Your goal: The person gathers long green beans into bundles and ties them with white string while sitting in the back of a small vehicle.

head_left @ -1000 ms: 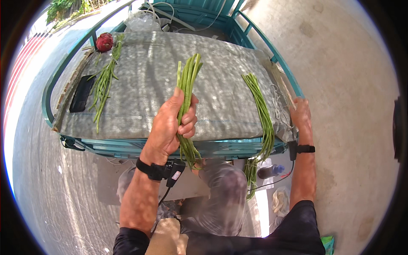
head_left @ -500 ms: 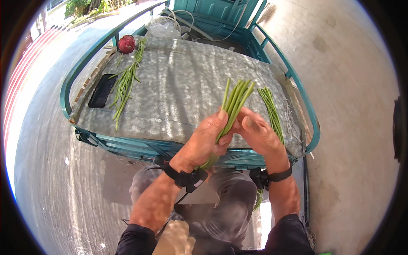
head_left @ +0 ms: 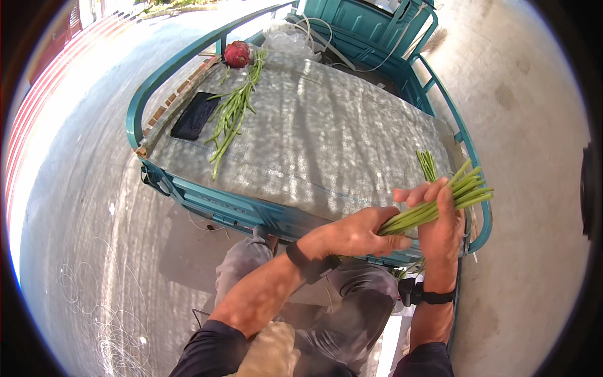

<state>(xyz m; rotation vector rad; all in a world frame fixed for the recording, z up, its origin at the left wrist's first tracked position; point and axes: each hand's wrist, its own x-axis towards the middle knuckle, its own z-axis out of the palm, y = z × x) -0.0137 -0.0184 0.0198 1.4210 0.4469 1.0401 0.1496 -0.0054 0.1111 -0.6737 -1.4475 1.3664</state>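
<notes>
My left hand (head_left: pixel 361 231) is closed round the lower part of a bundle of green long beans (head_left: pixel 468 191). My right hand (head_left: pixel 440 234) wraps the same bundle higher up, with one finger crossing in front of the stalks. The bundle lies tilted, its cut-looking ends pointing up and right past the cart's near right corner. Behind my right fingers, a second bean bundle (head_left: pixel 426 164) lies on the grey woven sheet (head_left: pixel 314 138), partly hidden. Loose long beans (head_left: pixel 233 116) spread out at the left of the sheet.
A black phone (head_left: pixel 193 116) and a round dark-red thing (head_left: pixel 237 54) lie at the sheet's left side. Teal rails (head_left: pixel 134 110) border the cart bed. Clear plastic bags (head_left: pixel 290 39) and white cords sit at the back. Thin tangled string (head_left: pixel 119 342) lies on the floor.
Both hands have moved right and slightly down with the beans. The bundle has tipped from nearly upright toward the right, and my right hand now wraps it. The view has shifted.
</notes>
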